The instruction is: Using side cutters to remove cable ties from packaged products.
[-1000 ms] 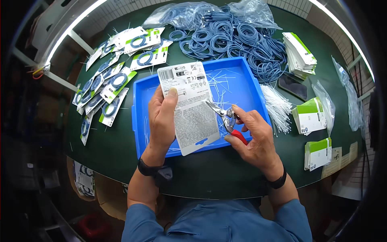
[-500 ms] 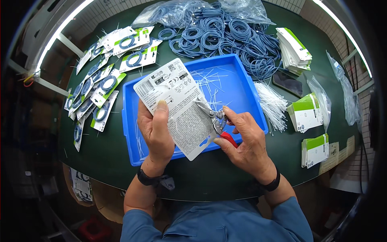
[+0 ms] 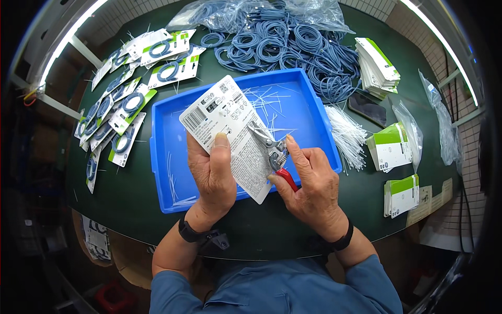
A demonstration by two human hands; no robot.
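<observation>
My left hand (image 3: pixel 213 175) grips a white printed packaging card (image 3: pixel 238 141) by its left edge, thumb flat on the printed back. The card is held tilted above a blue tray (image 3: pixel 158 157). In my right hand (image 3: pixel 315 186) is a pair of hand snips (image 3: pixel 273 150) with a red handle and metal blades. The blades lie over the card's right side, partly apart and pointing to the upper left. Whether they have anything between them I cannot make out. Thin white offcuts of cable ties (image 3: pixel 266 102) lie scattered in the tray. The card's front is hidden.
Carded blue cables (image 3: pixel 123 112) pile up at the left. Coiled blue cables (image 3: pixel 308 49) heap at the back beside clear plastic bags (image 3: pixel 319 13). White cable ties (image 3: pixel 345 136), a dark phone (image 3: pixel 367 109) and stacks of green-and-white cards (image 3: pixel 389 146) lie at the right.
The card has turned slightly and shifted a little right relative to the tray. The snips have moved left over it. The whole view has shifted slightly.
</observation>
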